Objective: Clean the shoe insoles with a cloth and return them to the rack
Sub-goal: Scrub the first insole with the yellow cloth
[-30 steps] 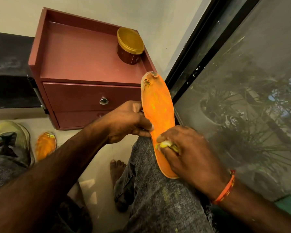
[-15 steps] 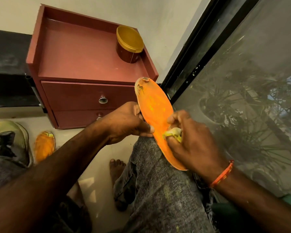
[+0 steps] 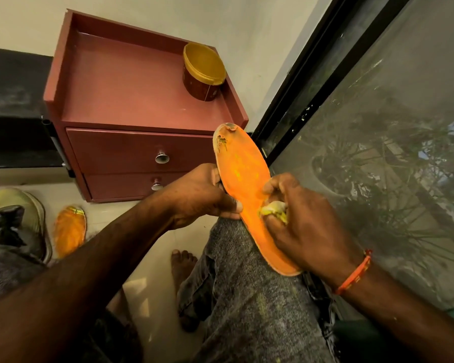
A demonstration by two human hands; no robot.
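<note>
Over a pale tiled floor (image 3: 152, 297), the left hand (image 3: 202, 196) grips the orange insole (image 3: 243, 179) propped on a grey-trousered knee (image 3: 247, 284), beside a dusty window (image 3: 378, 153). The right hand (image 3: 307, 229) pinches a yellowish cloth (image 3: 273, 207) against it. A second insole (image 3: 70, 230) lies near a maroon drawer unit (image 3: 131, 100), by what looks like a shoe (image 3: 19, 213).

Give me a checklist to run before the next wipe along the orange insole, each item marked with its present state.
1. Left hand grips the edge of the long orange foam insole: ok.
2. Right hand pinches the small yellowish cloth wad: ok.
3. Cloth touches the insole's face: ok.
4. Insole propped on the grey-jeaned knee: ok.
5. Torn, dirty toe end wiped clean: not ok.
6. Second orange insole on the floor beside the pale green shoe, cleaned: cannot tell.
</note>
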